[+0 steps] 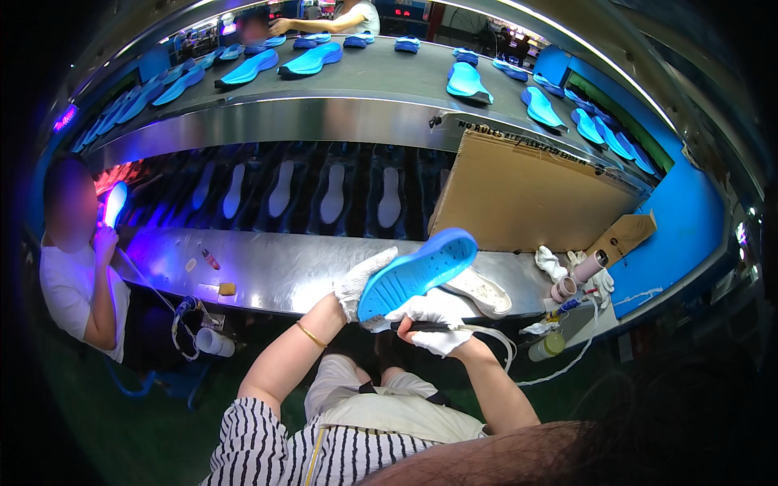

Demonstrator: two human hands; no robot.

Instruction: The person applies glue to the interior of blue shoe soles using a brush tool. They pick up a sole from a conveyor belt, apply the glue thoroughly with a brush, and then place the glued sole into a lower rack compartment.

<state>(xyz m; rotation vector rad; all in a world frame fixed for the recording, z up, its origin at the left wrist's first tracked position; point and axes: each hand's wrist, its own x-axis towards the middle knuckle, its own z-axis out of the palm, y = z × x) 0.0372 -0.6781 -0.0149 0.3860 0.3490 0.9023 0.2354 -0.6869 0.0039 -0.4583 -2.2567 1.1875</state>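
Observation:
My left hand (356,283), in a white glove, grips the heel end of a blue shoe sole (417,271) and holds it tilted, tread side toward me, above the steel ledge (275,271). My right hand (433,320), also gloved, is closed around a thin dark tool (421,327) right under the sole. A white shoe upper (482,292) lies on the ledge just behind the sole.
A lower belt carries dark trays with white insoles (332,194); an upper belt (365,73) carries blue soles. A cardboard sheet (527,194) leans at right, with tape rolls (567,283) and rags nearby. A co-worker (77,267) stands at left under violet light; another person (340,16) works at the far side.

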